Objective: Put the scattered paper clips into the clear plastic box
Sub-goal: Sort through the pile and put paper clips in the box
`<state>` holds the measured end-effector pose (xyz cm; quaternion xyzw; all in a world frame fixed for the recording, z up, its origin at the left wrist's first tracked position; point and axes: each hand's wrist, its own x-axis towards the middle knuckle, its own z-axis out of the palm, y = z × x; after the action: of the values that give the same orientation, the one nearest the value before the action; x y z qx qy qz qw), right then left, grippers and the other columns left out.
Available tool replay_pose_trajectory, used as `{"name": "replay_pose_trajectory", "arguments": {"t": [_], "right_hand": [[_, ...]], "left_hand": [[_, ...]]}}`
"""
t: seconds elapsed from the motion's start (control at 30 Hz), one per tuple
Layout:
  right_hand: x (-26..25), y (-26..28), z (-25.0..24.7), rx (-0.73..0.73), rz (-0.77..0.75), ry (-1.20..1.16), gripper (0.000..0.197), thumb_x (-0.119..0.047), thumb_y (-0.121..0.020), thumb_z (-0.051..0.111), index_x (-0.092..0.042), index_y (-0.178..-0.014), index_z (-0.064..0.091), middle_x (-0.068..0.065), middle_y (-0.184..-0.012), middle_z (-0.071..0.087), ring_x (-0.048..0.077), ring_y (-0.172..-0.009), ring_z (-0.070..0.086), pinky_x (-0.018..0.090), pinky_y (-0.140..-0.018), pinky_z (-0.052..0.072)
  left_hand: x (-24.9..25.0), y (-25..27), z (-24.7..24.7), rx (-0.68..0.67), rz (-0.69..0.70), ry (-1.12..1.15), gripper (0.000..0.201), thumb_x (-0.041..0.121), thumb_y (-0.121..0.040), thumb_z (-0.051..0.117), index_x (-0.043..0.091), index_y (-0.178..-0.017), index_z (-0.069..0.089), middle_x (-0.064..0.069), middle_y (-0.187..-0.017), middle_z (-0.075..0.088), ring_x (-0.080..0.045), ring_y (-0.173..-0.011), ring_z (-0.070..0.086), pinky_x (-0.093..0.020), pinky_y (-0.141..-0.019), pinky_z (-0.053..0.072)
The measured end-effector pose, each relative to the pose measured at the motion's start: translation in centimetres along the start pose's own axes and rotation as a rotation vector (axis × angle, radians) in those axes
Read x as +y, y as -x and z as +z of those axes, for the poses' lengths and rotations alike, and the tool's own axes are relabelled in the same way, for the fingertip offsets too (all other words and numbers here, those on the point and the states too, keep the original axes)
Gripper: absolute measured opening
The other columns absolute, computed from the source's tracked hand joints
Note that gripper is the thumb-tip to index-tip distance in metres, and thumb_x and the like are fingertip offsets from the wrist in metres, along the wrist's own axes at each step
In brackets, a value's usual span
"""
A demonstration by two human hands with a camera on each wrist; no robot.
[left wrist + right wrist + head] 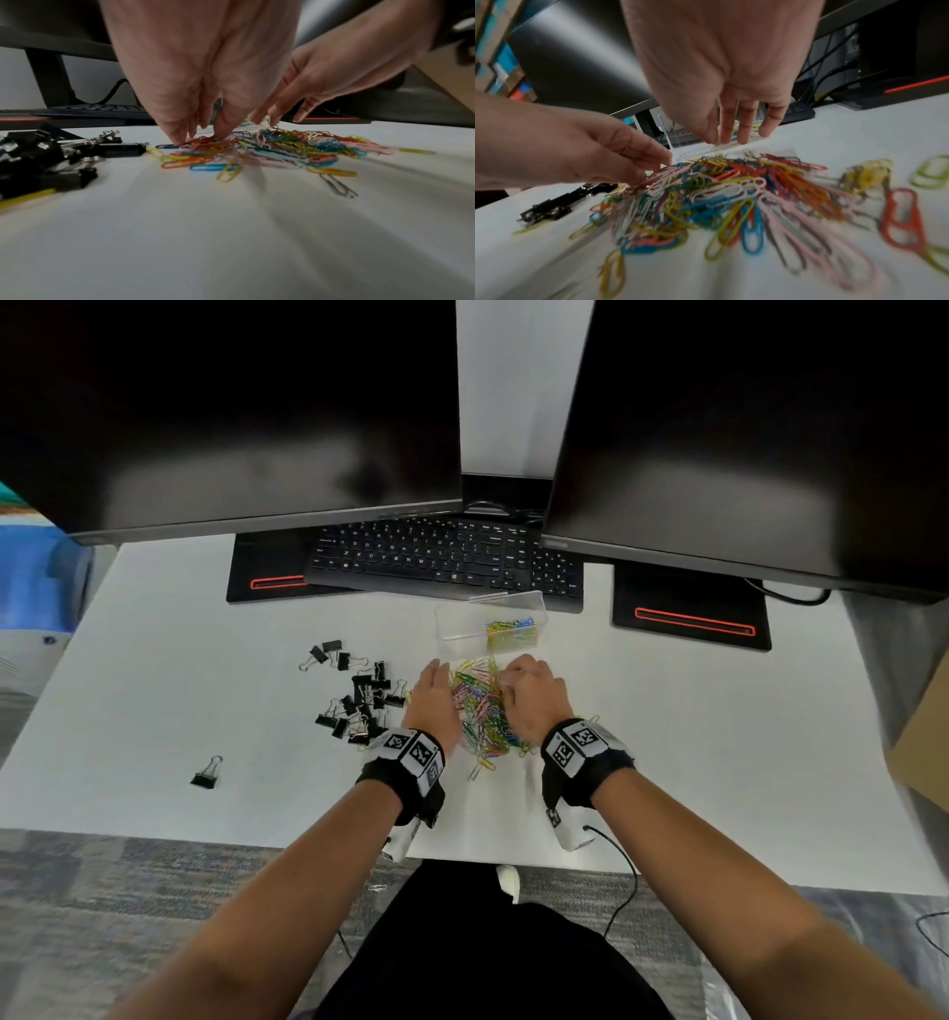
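A heap of coloured paper clips [482,711] [277,148] [718,192] lies on the white desk between my two hands. My left hand [436,695] [200,136] [628,158] reaches down at the heap's left side, its extended fingertips touching the clips. My right hand [531,690] [736,138] [282,113] hovers over the heap's far right edge with fingers stretched downward; I see nothing held. The clear plastic box [462,629] [687,140] stands just beyond the heap, lid off, with some clips in its right end.
Black binder clips [359,701] [51,158] lie in a cluster left of the heap, one stray [207,775] farther left. A keyboard [447,557], two monitors and their bases stand behind the box. A cardboard box [924,742] is at the right edge.
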<state>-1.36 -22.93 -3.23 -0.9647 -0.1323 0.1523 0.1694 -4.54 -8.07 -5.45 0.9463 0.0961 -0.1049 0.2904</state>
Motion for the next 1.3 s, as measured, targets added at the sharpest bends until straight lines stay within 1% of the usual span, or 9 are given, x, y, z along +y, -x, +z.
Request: {"name": "replay_pose_trajectory", "arguments": {"t": [0.17, 0.27, 0.47, 0.57, 0.67, 0.83, 0.97, 1.07, 1.3], "right_hand": [[-0.8, -1.3, 0.2, -0.133, -0.101, -0.011, 0.048, -0.002, -0.092, 0.041, -0.019, -0.137, 0.046, 0.0, -0.149, 0.036, 0.025, -0.135, 0.034, 0.047, -0.106, 0.037], [-0.9, -1.0, 0.9, -0.149, -0.135, 0.049, 0.046, -0.002, -0.091, 0.04, -0.017, -0.133, 0.05, 0.001, -0.143, 0.042, 0.026, -0.13, 0.038, 0.045, -0.099, 0.04], [-0.5, -0.8, 0.9, -0.007, -0.149, 0.008, 0.04, -0.003, -0.089, 0.042, -0.016, -0.124, 0.058, 0.002, -0.128, 0.056, 0.026, -0.116, 0.049, 0.041, -0.089, 0.045], [-1.1, -0.8, 0.9, 0.016, -0.198, -0.028, 0.036, -0.003, -0.088, 0.045, -0.014, -0.119, 0.062, 0.004, -0.121, 0.059, 0.028, -0.112, 0.051, 0.041, -0.086, 0.046], [-1.9, -0.7, 0.6, 0.209, -0.206, -0.169, 0.028, -0.001, -0.087, 0.048, -0.006, -0.109, 0.066, 0.011, -0.108, 0.062, 0.031, -0.102, 0.057, 0.041, -0.084, 0.05], [-2.4, -1.5, -0.7, 0.44, -0.345, -0.155, 0.039, 0.014, -0.072, 0.055, 0.001, -0.107, 0.065, 0.015, -0.107, 0.062, 0.033, -0.101, 0.058, 0.039, -0.087, 0.051], [-3.6, -2.9, -2.4, 0.137, -0.329, 0.096, 0.038, 0.01, -0.078, 0.051, -0.004, -0.112, 0.062, 0.012, -0.112, 0.061, 0.032, -0.106, 0.056, 0.04, -0.089, 0.045], [-5.2, -3.6, -3.8, -0.109, -0.273, 0.431, 0.024, -0.005, -0.086, 0.054, -0.011, -0.108, 0.06, 0.008, -0.11, 0.063, 0.027, -0.106, 0.059, 0.036, -0.091, 0.041], [-7.8, -5.1, -4.2, -0.234, -0.122, 0.34, 0.036, -0.009, -0.087, 0.061, -0.002, -0.121, 0.054, 0.013, -0.119, 0.061, 0.029, -0.109, 0.061, 0.036, -0.089, 0.049]], "left_hand": [[0.0, 0.5, 1.0, -0.106, 0.089, -0.038, 0.068, -0.009, -0.087, 0.044, 0.004, -0.148, 0.02, -0.014, -0.157, 0.016, -0.023, -0.146, 0.015, -0.027, -0.119, 0.012], [0.3, 0.8, 1.0, -0.067, 0.135, 0.042, 0.053, -0.004, -0.087, 0.044, 0.005, -0.14, 0.04, -0.015, -0.142, 0.044, -0.026, -0.133, 0.041, -0.027, -0.112, 0.031], [0.9, -0.6, -2.4, 0.329, 0.08, 0.251, 0.051, -0.003, -0.083, 0.055, 0.009, -0.131, 0.042, -0.011, -0.129, 0.043, -0.02, -0.113, 0.05, -0.029, -0.094, 0.045], [1.4, -2.1, -3.7, 0.307, 0.146, 0.19, 0.057, 0.002, -0.085, 0.059, 0.021, -0.136, 0.043, -0.007, -0.135, 0.033, -0.016, -0.111, 0.044, -0.024, -0.097, 0.038], [1.0, -3.0, -3.8, 0.263, 0.122, 0.172, 0.031, 0.007, -0.087, 0.061, 0.018, -0.115, 0.066, -0.007, -0.138, 0.037, -0.017, -0.119, 0.048, -0.023, -0.106, 0.035], [0.6, -2.2, -2.8, 0.326, 0.152, 0.298, 0.02, 0.003, -0.083, 0.066, 0.01, -0.099, 0.074, -0.008, -0.124, 0.055, -0.017, -0.104, 0.06, -0.022, -0.085, 0.051], [1.0, -2.0, -3.0, 0.269, 0.075, 0.406, 0.041, -0.011, -0.082, 0.056, 0.01, -0.116, 0.06, -0.005, -0.117, 0.061, -0.013, -0.091, 0.066, -0.01, -0.071, 0.048], [0.9, -2.5, -3.4, 0.167, -0.017, 0.392, 0.057, -0.013, -0.078, 0.059, 0.012, -0.128, 0.049, -0.004, -0.122, 0.059, -0.013, -0.095, 0.062, -0.017, -0.072, 0.049], [0.2, -3.3, -3.3, -0.035, -0.023, 0.313, 0.062, -0.001, -0.071, 0.071, 0.009, -0.128, 0.051, -0.007, -0.122, 0.063, -0.021, -0.102, 0.065, -0.023, -0.075, 0.05]]}}
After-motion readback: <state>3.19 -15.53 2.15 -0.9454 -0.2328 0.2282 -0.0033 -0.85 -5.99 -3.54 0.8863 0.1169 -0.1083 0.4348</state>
